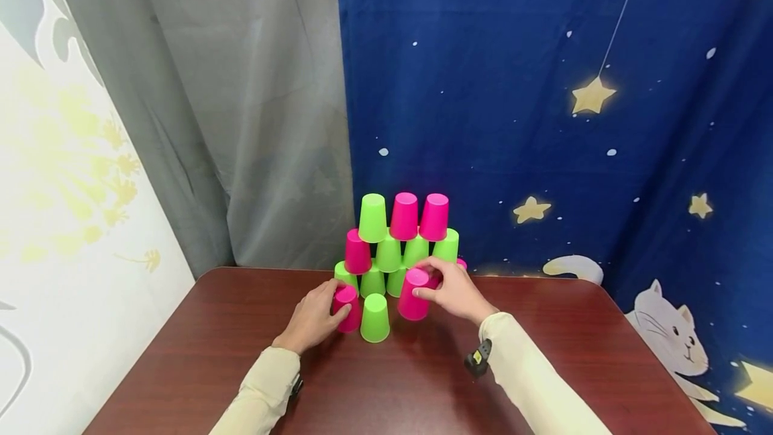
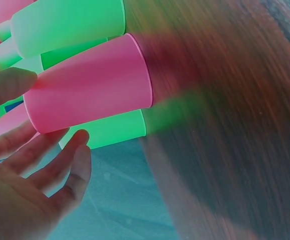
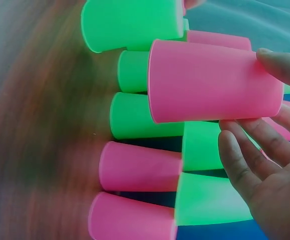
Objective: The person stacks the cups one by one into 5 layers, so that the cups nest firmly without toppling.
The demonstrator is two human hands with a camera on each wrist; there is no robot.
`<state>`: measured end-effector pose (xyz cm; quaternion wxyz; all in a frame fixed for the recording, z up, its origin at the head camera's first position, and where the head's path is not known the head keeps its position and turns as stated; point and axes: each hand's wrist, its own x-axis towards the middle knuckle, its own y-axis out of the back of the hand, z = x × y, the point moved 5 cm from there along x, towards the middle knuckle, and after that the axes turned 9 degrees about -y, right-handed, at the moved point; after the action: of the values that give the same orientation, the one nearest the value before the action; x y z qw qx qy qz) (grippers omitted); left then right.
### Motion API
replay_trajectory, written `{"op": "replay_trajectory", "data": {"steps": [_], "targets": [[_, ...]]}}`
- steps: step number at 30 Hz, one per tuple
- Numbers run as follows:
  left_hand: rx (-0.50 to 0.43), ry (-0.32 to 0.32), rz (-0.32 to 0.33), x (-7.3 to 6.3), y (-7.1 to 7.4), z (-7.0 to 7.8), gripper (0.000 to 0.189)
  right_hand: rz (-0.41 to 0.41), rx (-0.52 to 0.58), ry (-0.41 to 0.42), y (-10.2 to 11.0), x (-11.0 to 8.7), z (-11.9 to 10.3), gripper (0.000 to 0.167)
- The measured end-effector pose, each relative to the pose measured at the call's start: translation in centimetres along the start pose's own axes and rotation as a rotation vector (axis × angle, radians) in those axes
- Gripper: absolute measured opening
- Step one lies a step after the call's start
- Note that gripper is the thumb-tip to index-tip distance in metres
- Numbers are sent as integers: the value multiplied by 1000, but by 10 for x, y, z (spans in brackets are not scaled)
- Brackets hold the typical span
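My left hand (image 1: 311, 317) pinches an upside-down pink cup (image 1: 345, 314) between thumb and fingers; its rim appears to be on the table. A green cup (image 1: 375, 321) stands upside down just right of it. With thumb and fingers, my right hand (image 1: 455, 293) grips another pink cup (image 1: 413, 305), also upside down. In the right wrist view this cup (image 3: 215, 82) seems raised a little off the tabletop. Behind both hands rises a stack of green and pink cups in three visible tiers, topped by a green cup (image 1: 372, 218) and two pink cups (image 1: 404, 216). The right hand hides part of its lower tier.
The stack stands near the back edge of the dark red wooden table (image 1: 241, 327). Right behind it hang a grey curtain (image 1: 290, 119) and a blue star-patterned curtain (image 1: 483, 86). Bare tabletop lies in front of the cups and to both sides.
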<state>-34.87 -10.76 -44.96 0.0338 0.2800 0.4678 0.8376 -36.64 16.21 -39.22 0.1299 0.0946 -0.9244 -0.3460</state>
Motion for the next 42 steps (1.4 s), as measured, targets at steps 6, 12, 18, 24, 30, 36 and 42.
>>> {"op": "replay_trajectory", "data": {"steps": [6, 12, 18, 24, 30, 36, 42], "targets": [[-1, 5, 6, -1, 1, -3, 35, -27, -6, -12, 14, 5, -14, 45], [3, -3, 5, -1, 2, -3, 36, -18, -67, 27, 37, 13, -31, 47], [6, 5, -8, 0, 3, -2, 38, -19, -97, 41, 63, 22, -50, 48], [5, 10, -9, 0, 3, -3, 38, -10, -151, 84, 82, 32, -70, 51], [-3, -15, 4, 0, 4, -4, 39, -19, -166, 101, 98, 42, -86, 48], [21, -22, 14, -1, 3, -3, 37, -28, -165, 89, 118, 59, -100, 42], [31, -16, 27, -2, 2, -1, 36, 16, -170, 54, 138, 75, -118, 43]]}}
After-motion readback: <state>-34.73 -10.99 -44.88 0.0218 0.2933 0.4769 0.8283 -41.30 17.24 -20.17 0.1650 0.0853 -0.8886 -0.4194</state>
